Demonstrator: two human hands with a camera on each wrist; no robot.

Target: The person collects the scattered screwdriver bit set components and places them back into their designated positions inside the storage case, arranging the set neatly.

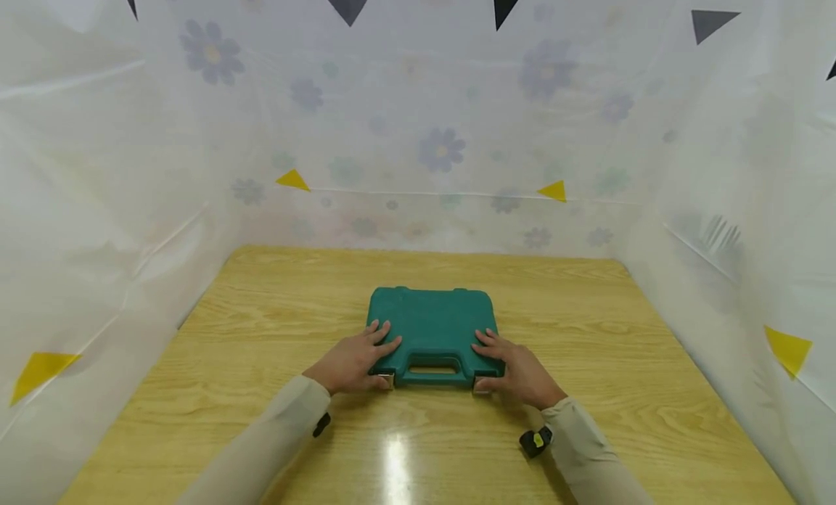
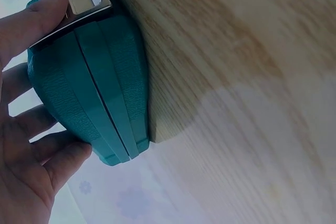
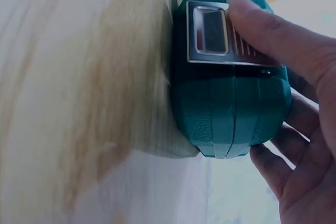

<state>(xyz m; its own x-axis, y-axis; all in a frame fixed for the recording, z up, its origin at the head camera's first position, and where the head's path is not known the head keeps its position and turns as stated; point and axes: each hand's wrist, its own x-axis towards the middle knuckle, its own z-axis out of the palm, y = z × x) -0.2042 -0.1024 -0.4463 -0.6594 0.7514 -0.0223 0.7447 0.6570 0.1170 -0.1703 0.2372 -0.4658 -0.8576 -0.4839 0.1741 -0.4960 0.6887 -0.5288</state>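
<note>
A green hard plastic carrying case [image 1: 434,320] lies flat and closed on the table, its handle [image 1: 434,379] towards me. My left hand [image 1: 350,362] rests on the case's left side, fingers spread over the lid. The left thumb touches a metal latch [image 2: 84,1] on the front edge. On the opposite side, my right hand [image 1: 522,367] lies with spread fingers on the lid. Its thumb presses against the other metal latch [image 3: 212,32]. Both wrist views show the seam between the case's halves closed. What the case contains is hidden.
The wood-grain table [image 1: 294,302] extends around the case on every side. A pale floral curtain [image 1: 441,113] hangs behind it, and translucent sheeting [image 1: 78,200] flanks the table. A black wrist device [image 1: 537,441] is at the right cuff.
</note>
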